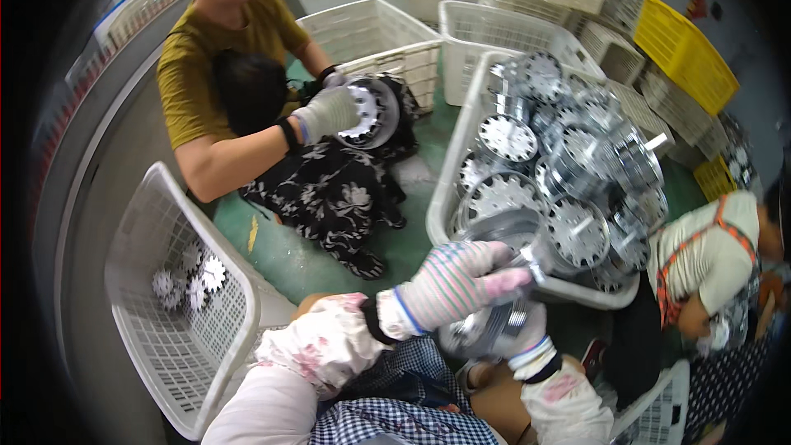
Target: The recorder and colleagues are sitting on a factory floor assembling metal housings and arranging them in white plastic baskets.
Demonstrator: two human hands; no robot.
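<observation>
My left hand (457,284), in a striped knit glove, reaches across my lap with its fingers pressed together. At its fingertips is a blurred shiny bit of metal; whether they grip it I cannot tell. Just below, my right hand (527,336), also gloved, is wrapped round a shiny round metal part (470,331) held over my lap. Partly behind my left fingers, a white crate (437,198) is heaped with shiny metal drums (577,231) with toothed discs, some with a shaft sticking out.
A white basket (239,338) at my left holds several small toothed metal discs (198,280). Opposite, a seated co-worker (222,58) handles a similar drum (371,111). Another person (709,255) bends at the right. White crates (519,29) and a yellow crate (684,53) stand behind.
</observation>
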